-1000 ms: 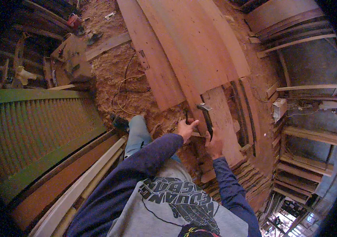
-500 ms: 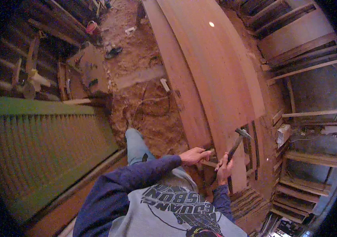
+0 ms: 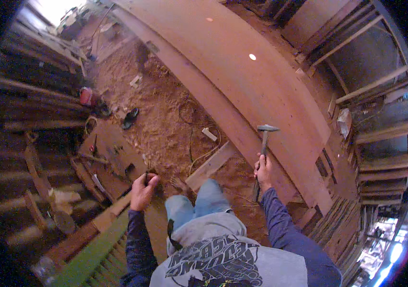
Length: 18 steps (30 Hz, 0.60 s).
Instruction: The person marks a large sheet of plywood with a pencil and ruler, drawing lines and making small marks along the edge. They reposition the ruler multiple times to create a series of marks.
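Observation:
My right hand (image 3: 263, 173) is wrapped round the handle of a hammer (image 3: 264, 141). The hammer stands head up in front of the long wooden boards (image 3: 242, 81). Off to the left, my left hand (image 3: 142, 192) is raised with thumb and fingers pinched together. Something small and dark shows at its fingertips, too small to name. Close by it is a low wooden surface (image 3: 113, 153) with a few tools and scraps lying on it.
A green slatted panel (image 3: 94, 253) lies at the lower left. Sandy ground holds a wood plank (image 3: 211, 165), a dark shoe (image 3: 130, 118) and a red container (image 3: 87, 96). Stacked wood strips (image 3: 338, 225) are at the right, below timber racks (image 3: 385, 134).
My body and view have turned left. My left hand has swung away from the boards toward the low wooden surface. The hammer stays in my right hand, now more upright.

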### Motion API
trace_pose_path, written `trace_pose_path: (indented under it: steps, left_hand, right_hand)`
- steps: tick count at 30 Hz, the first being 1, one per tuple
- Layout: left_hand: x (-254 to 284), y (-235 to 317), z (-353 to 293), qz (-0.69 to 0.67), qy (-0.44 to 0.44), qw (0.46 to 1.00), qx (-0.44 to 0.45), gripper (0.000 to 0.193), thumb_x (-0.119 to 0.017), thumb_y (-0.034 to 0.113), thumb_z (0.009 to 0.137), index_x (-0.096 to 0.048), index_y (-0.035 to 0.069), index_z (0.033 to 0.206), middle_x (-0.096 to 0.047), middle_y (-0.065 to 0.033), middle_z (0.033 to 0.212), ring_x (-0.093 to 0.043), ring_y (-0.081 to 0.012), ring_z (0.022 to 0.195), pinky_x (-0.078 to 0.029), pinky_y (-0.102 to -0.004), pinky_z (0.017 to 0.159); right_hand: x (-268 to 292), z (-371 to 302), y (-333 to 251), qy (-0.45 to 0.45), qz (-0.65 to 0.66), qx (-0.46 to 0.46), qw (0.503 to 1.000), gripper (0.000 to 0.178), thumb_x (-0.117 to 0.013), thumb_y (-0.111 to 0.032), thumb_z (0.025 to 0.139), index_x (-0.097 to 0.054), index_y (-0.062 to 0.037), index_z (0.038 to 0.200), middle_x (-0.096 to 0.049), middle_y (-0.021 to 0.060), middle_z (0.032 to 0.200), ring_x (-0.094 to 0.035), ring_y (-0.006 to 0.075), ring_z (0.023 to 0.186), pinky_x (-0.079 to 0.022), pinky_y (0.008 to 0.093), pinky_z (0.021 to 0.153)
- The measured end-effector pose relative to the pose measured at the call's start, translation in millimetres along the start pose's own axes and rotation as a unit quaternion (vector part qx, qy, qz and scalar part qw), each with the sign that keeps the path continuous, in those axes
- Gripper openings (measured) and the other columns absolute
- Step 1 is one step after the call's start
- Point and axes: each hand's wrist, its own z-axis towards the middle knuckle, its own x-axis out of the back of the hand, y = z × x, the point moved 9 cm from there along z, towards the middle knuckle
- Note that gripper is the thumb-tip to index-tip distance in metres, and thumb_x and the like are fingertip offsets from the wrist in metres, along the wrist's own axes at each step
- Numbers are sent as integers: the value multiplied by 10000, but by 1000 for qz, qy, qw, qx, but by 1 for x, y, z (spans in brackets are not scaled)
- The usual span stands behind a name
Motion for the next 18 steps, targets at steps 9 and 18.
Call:
trace_pose_path:
  steps: [9, 18]
  left_hand:
    - [92, 3, 112, 112, 4, 994, 21, 281, -816, 219, 881, -698, -26, 948, -703, -75, 807, -622, -103, 775, -522, -316, 723]
    - [33, 178, 306, 339, -44, 901, -267, 611, -894, 269, 717, -658, 74, 1246, -653, -150, 1239, -672, -357, 1064, -538, -434, 913]
  right_hand:
    - [-36, -12, 30, 73, 84, -163, 980, 478, -432, -580, 1067, -518, -118, 976, -431, -35, 572, -407, 89, 401, -356, 284, 358]
    - [-66, -23, -10, 181, 131, -161, 961, 463, -470, -582, 1056, -502, -132, 952, -428, -50, 601, -387, 63, 415, -332, 259, 369]
